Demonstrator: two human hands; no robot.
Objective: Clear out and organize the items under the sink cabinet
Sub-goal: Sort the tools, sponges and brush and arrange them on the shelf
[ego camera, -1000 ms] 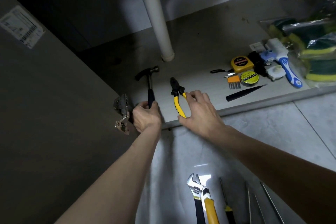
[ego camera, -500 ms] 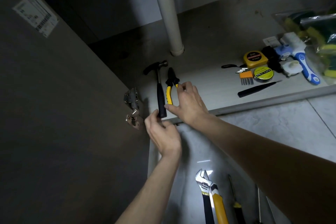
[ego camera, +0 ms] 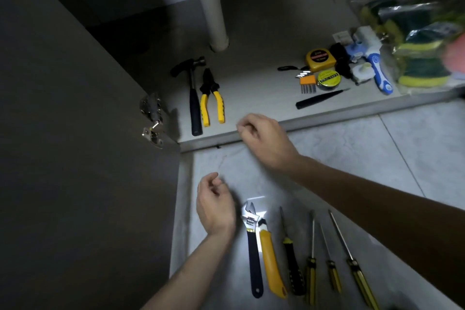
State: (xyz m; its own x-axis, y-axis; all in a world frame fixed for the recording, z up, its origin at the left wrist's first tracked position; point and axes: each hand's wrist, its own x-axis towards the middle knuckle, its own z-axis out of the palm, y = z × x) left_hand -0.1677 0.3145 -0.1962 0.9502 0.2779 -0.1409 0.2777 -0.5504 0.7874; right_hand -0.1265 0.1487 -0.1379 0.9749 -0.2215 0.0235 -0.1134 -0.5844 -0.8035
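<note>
Now both hands hang free above the tiled floor (ego camera: 377,153) just outside the cabinet. The left hand (ego camera: 215,205) hovers low near the open cabinet door (ego camera: 75,158), its fingers loosely curled with nothing in them; the right hand (ego camera: 264,139) floats over the front edge of the cabinet floor (ego camera: 251,90), fingers also slackly bent and holding nothing. On the cabinet floor, near its front-left corner, the hammer (ego camera: 193,98) lies with its head pointing to the back, and the yellow-handled pliers (ego camera: 211,98) lie just beside it on the right, parallel, handles toward the front edge. Behind them the white drain pipe (ego camera: 211,2) stands upright. Toward the right end of the cabinet floor sits a cluster: a yellow tape measure (ego camera: 320,59), a roll of tape (ego camera: 328,79), an orange-holdered set of hex keys (ego camera: 308,83), a black tweezer-like tool (ego camera: 319,99) near the front edge, a blue-and-white scraper (ego camera: 377,68), and bagged sponges (ego camera: 422,58) at the far right. On the floor tiles, in a row, lie an adjustable wrench (ego camera: 253,246), a yellow utility knife (ego camera: 270,259) and four screwdrivers (ego camera: 312,272), all pointing toward the cabinet.
</note>
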